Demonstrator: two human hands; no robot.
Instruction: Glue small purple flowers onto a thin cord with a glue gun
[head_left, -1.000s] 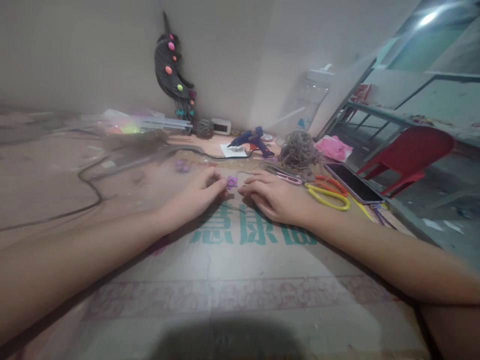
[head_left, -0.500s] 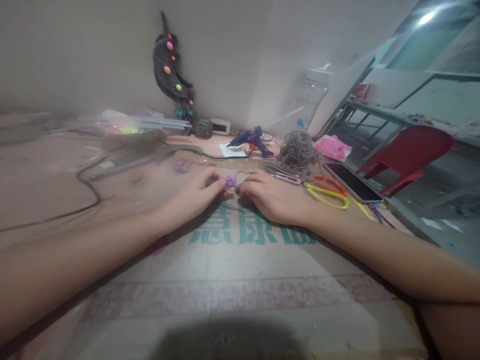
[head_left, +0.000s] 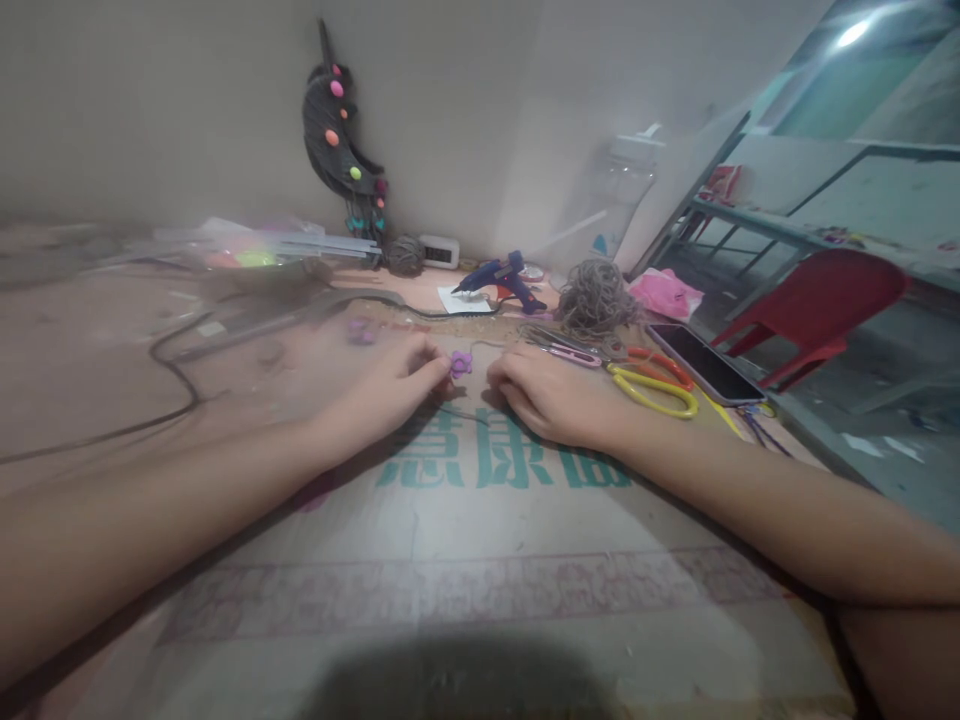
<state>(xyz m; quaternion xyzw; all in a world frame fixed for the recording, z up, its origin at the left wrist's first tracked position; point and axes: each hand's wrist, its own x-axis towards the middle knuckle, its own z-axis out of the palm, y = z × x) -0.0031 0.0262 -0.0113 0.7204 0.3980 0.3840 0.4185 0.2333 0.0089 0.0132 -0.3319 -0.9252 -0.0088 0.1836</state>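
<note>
My left hand (head_left: pixel 394 382) rests on the cardboard sheet (head_left: pixel 480 520), its fingertips pinched on a small purple flower piece (head_left: pixel 460 363). My right hand (head_left: pixel 551 395) lies just right of the flower with its fingers curled together, a small gap between them and the flower. A thin dark thread (head_left: pixel 463 412) runs on the cardboard below the flower, between the two hands.
Yellow-and-orange scissors (head_left: pixel 651 385), small pink snips (head_left: pixel 566 350) and a phone (head_left: pixel 705 363) lie to the right. Behind are a twine bundle (head_left: pixel 596 297), a blue glue gun (head_left: pixel 501 279), a black cable (head_left: pixel 176 365), another purple piece (head_left: pixel 361 331) and a dark hanging ornament (head_left: pixel 337 140). A red chair (head_left: pixel 821 305) stands at right.
My right hand has drawn back a little to the right, away from the purple flower, and its fingers have curled in. The left hand keeps its pinch on the flower.
</note>
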